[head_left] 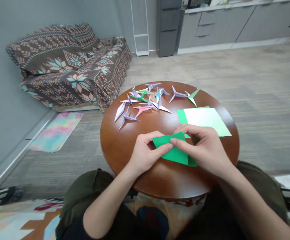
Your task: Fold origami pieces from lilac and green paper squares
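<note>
A folded piece of green origami paper (pixel 176 154) is held up over the near part of the round table, between both hands. My left hand (pixel 147 150) pinches its left side, thumb on the front face and fingers behind. With thumb and fingers, my right hand (pixel 205 145) grips the upper right part; both thumb tips nearly meet near the middle. A looser flap shows at the lower right. Behind my right hand lies a stack of square paper sheets (pixel 205 118), pale on top with green edges showing beneath.
Several folded paper cranes, among them a pink crane (pixel 142 109) and a green crane (pixel 140 97), cover the far left of the brown round table (pixel 119 146). A patterned covered sofa (pixel 77 73) and a pastel mat (pixel 57 131) are to the left; grey cabinets (pixel 220 26) line the back.
</note>
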`<state>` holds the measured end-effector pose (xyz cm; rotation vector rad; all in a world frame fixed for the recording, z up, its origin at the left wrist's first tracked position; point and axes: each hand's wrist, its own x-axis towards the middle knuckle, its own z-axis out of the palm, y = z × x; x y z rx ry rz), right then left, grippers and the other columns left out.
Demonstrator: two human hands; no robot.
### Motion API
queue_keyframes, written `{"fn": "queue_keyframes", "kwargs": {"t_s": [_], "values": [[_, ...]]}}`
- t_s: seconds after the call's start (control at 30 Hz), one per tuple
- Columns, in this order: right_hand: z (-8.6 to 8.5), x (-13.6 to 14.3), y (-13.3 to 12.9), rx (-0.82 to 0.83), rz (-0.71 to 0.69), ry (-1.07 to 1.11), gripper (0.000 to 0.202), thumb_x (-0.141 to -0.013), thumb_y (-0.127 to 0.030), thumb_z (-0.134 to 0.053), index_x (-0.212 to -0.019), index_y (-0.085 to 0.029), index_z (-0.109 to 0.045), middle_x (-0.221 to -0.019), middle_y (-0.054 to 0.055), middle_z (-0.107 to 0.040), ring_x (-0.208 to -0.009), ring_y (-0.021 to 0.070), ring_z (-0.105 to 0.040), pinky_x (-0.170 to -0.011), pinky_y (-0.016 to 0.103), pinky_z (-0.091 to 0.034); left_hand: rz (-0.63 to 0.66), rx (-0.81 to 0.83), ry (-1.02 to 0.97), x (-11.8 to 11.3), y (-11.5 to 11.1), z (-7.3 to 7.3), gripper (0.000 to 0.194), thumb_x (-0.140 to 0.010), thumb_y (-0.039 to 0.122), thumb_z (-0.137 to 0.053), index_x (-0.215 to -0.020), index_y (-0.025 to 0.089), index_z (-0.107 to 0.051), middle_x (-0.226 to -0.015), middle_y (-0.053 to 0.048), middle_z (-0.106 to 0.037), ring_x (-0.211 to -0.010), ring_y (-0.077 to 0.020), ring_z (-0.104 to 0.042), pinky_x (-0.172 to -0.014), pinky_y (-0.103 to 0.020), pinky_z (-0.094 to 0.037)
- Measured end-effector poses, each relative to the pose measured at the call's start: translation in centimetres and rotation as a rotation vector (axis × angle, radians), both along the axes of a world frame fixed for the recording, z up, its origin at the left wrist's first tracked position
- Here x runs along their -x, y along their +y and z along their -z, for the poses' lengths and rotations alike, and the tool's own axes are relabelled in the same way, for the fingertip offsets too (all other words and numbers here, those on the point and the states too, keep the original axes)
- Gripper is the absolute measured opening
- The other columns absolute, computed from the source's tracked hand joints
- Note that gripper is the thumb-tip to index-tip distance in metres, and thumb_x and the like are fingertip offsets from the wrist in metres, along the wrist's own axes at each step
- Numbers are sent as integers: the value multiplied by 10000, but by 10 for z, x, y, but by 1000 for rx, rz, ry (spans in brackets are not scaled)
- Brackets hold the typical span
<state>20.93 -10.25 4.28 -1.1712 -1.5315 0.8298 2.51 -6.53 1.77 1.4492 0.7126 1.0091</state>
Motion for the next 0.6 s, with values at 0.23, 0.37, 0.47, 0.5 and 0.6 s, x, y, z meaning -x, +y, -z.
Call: {"fn": "queue_keyframes", "kwargs": {"t_s": [0.23,0.37,0.47,0.5,0.6], "values": [[2,-2,3,-49,113,39,154,-849,-256,-806,-711,-227,-744,-724,-2,-746,-702,185,-672,-666,305,-514,7,-24,25,2,0,0,218,-799,249,-856,-695,139,-699,-703,1,-634,-651,-116,-549,-611,-237,-428],[-1,-5,2,-89,189,42,158,-880,-294,-789,-737,-236,-755,-722,-3,-744,-691,181,-669,-654,304,-508,-20,-48,43,2,-1,-1,246,-833,268,-829,-686,135,-683,-697,3,-627,-646,-108,-547,-612,-234,-425],[-2,-7,2,-55,112,7,87,-865,-297,-809,-814,-240,-767,-801,-9,-759,-757,180,-676,-703,300,-510,-56,-76,51,3,-1,-1,245,-840,277,-825,-691,136,-691,-690,5,-627,-640,-104,-543,-606,-232,-421],[-2,-7,2,-36,76,-6,77,-860,-290,-813,-826,-240,-764,-817,-12,-760,-773,179,-675,-710,297,-507,-65,-83,51,3,-1,0,239,-840,276,-825,-695,136,-696,-691,5,-629,-640,-104,-544,-605,-232,-422],[-1,-7,2,-7,16,-19,77,-867,-253,-794,-809,-238,-745,-806,-21,-750,-762,169,-659,-704,290,-496,-79,-100,50,2,0,0,220,-844,266,-819,-705,137,-707,-699,3,-638,-643,-105,-551,-605,-232,-427]]}}
